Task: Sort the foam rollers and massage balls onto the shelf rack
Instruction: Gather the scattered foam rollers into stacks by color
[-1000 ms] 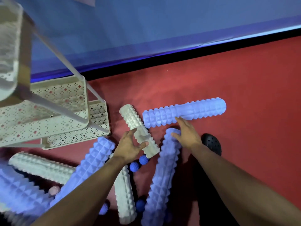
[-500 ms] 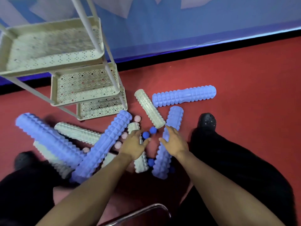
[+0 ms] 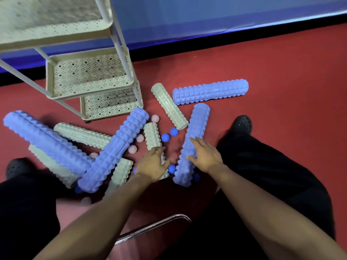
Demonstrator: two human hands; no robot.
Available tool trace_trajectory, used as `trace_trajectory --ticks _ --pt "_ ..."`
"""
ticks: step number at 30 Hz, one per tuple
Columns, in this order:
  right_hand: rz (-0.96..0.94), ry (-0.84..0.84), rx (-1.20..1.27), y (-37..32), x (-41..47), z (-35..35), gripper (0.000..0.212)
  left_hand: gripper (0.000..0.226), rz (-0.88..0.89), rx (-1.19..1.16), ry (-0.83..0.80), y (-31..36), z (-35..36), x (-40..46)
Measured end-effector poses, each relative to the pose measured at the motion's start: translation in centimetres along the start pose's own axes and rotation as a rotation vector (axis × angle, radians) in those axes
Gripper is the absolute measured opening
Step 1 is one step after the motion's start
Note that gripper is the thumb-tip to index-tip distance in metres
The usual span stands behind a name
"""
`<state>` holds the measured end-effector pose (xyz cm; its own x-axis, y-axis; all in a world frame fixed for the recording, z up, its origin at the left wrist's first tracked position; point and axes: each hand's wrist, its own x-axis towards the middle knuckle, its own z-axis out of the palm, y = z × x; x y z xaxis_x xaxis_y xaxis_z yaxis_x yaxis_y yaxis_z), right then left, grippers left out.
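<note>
Several knobbly blue and cream foam rollers lie jumbled on the red floor in front of a cream perforated shelf rack (image 3: 90,92). My right hand (image 3: 205,156) lies with spread fingers on an upright-lying blue roller (image 3: 198,126). Just left of it, my left hand (image 3: 153,165) hovers open over the near end of a short cream roller (image 3: 152,136). Small spiky blue balls (image 3: 165,137) and pink balls (image 3: 140,137) sit between the rollers. Another blue roller (image 3: 210,91) and a cream roller (image 3: 169,106) lie farther off. All three rack trays look bare.
My black-trousered legs and black shoes (image 3: 241,123) flank the pile; the left shoe (image 3: 16,166) is at the left edge. A chrome chair bar (image 3: 154,228) curves below my arms. A blue wall with black skirting (image 3: 225,37) runs behind the rack. Red floor stretches to the right.
My left hand has let go of the far cream roller and both hands have drawn back toward me. The view has risen, showing more of the rack and pile.
</note>
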<state>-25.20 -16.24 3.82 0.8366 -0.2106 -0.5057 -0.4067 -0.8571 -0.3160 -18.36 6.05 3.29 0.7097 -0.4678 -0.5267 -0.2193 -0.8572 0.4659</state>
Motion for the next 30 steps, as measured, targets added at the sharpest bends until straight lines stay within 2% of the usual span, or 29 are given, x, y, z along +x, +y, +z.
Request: trace_trajectory --ticks 6,11,15,16,18,19,21,22,25,30 --pt "0.091 -0.012 0.078 3.1 2.5 0.6 0.080 0.079 -0.085 -0.104 -0.108 1.9 3.3 4.4" --pt "0.130 -0.064 0.088 6.0 5.0 1.6 0.082 0.059 -0.200 -0.238 -0.192 1.9 8.3 10.0" --pt "0.184 -0.116 0.197 8.1 7.4 2.6 0.083 0.037 -0.246 -0.358 -0.174 3.0 10.3 12.7" --pt "0.212 -0.115 0.246 8.6 8.0 2.9 0.083 0.040 -0.256 -0.373 -0.181 3.2 10.8 13.2" --pt "0.285 -0.100 0.361 9.6 9.1 3.6 0.084 0.068 -0.295 -0.401 -0.226 3.5 11.9 14.2" --pt "0.316 -0.092 0.408 10.0 9.6 3.9 0.084 0.075 -0.315 -0.413 -0.247 3.5 12.7 14.8" --pt "0.346 -0.087 0.467 10.7 10.4 4.6 0.084 0.066 -0.340 -0.435 -0.265 3.5 14.0 15.7" --pt "0.350 -0.085 0.493 10.9 10.7 4.9 0.083 0.069 -0.356 -0.449 -0.261 3.7 14.3 16.1" --pt "0.352 -0.095 0.582 11.0 10.9 5.6 0.082 0.094 -0.403 -0.512 -0.202 3.4 15.2 16.7" --pt "0.392 -0.130 0.853 10.6 10.7 5.4 0.076 0.082 -0.402 -0.586 -0.194 3.5 14.1 16.6"
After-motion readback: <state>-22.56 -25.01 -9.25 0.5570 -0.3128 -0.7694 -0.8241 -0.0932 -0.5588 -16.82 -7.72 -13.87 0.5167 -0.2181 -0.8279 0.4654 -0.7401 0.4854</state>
